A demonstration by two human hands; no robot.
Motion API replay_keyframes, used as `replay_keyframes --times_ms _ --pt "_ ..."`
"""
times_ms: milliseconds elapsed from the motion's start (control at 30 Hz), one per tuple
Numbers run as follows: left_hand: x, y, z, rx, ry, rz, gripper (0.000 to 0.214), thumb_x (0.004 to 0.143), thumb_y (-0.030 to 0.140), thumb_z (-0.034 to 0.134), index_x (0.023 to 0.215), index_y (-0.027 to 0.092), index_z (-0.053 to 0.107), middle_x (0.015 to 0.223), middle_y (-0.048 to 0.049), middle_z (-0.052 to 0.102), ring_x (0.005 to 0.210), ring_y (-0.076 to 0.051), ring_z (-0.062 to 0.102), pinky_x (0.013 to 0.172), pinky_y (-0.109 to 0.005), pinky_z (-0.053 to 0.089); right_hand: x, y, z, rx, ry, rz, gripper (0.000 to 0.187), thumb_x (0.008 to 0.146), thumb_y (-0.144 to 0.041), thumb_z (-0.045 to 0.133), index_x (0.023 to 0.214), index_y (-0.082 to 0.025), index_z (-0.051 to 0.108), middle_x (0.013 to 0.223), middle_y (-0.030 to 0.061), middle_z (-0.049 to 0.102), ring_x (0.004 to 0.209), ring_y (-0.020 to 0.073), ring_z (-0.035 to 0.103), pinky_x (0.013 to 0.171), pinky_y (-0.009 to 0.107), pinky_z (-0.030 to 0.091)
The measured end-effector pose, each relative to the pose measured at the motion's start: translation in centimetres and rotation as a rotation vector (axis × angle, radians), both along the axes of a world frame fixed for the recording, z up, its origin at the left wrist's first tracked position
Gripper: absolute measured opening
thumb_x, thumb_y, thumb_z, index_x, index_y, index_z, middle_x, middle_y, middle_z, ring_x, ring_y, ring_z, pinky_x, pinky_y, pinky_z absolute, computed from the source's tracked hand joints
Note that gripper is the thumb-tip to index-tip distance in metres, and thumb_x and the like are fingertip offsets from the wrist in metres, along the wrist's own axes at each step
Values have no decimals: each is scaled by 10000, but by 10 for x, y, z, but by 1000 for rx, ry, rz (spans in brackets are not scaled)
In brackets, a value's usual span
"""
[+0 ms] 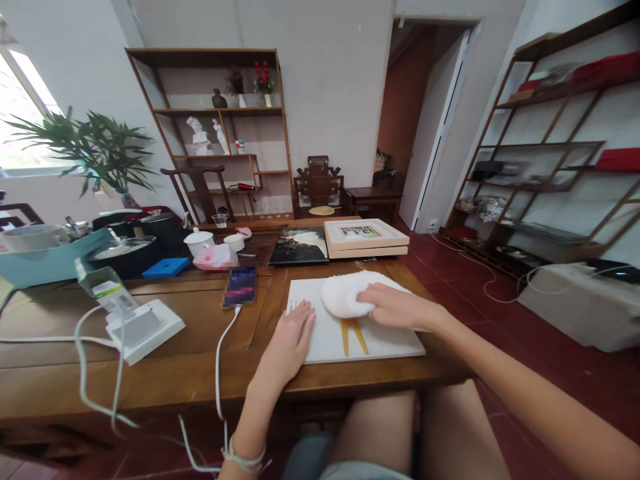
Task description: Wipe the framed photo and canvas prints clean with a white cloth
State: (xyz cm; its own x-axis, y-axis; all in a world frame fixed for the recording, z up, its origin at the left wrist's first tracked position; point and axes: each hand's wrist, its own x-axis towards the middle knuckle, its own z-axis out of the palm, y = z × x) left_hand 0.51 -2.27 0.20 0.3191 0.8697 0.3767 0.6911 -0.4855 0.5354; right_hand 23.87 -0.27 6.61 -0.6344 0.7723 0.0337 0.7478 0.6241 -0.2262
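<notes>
A flat white panel (pixel 320 343) lies on the wooden table in front of me, with small dark lettering near its left edge and two yellow strips painted or printed on it. My left hand (pixel 295 333) rests flat on the panel's left side, fingers stretched out. On the panel's upper part my right hand (pixel 387 303) presses a fluffy white cloth (pixel 343 293), its fingers closed over the cloth's right side. The cloth covers the top of the yellow strips and part of the panel.
Behind the panel lie a dark picture (pixel 300 247) and stacked light wood frames (pixel 367 240). A phone (pixel 240 285) on a white cable (pixel 218 360), an opened white box (pixel 145 330), a blue box (pixel 166 267) and a black lidded pan (pixel 123 253) stand to the left on the table (pixel 200 373).
</notes>
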Motion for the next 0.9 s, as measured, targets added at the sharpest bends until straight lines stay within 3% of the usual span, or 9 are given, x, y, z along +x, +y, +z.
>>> replay_keyframes --times_ms 167,367,500,700,900 --pt "0 4 -4 -11 22 7 345 899 282 336 1088 167 601 1252 -114 550 1236 -225 428 1041 -454 303 -25 46 -10 37 54 -9 303 627 -70 343 779 -165 587 885 73 652 805 217 546 702 286 378" --pt "1 0 4 29 -9 -6 299 883 261 377 1035 186 624 1103 -94 640 1078 -232 562 969 -403 386 -80 51 -10 45 55 149 292 636 -78 384 802 -168 607 910 69 669 826 211 558 703 262 362" --pt "1 -2 7 37 -18 -18 299 881 254 385 1056 181 616 1080 -94 648 1052 -227 573 965 -404 390 -91 57 -10 53 47 179 273 645 -89 400 802 -169 609 887 61 666 803 205 556 687 259 365" --pt "-2 2 -2 -2 4 8 334 887 279 367 1101 166 597 1254 -107 550 1232 -227 433 1044 -453 300 -47 67 -17 100 41 -29 337 649 -57 351 850 -140 608 921 95 652 846 229 547 696 277 369" --pt "-1 2 -3 -9 11 6 337 886 283 364 1103 163 593 1253 -110 551 1238 -215 427 1050 -444 299 18 50 -24 127 17 -215 360 624 -25 344 843 -139 606 890 99 651 860 234 552 740 288 371"
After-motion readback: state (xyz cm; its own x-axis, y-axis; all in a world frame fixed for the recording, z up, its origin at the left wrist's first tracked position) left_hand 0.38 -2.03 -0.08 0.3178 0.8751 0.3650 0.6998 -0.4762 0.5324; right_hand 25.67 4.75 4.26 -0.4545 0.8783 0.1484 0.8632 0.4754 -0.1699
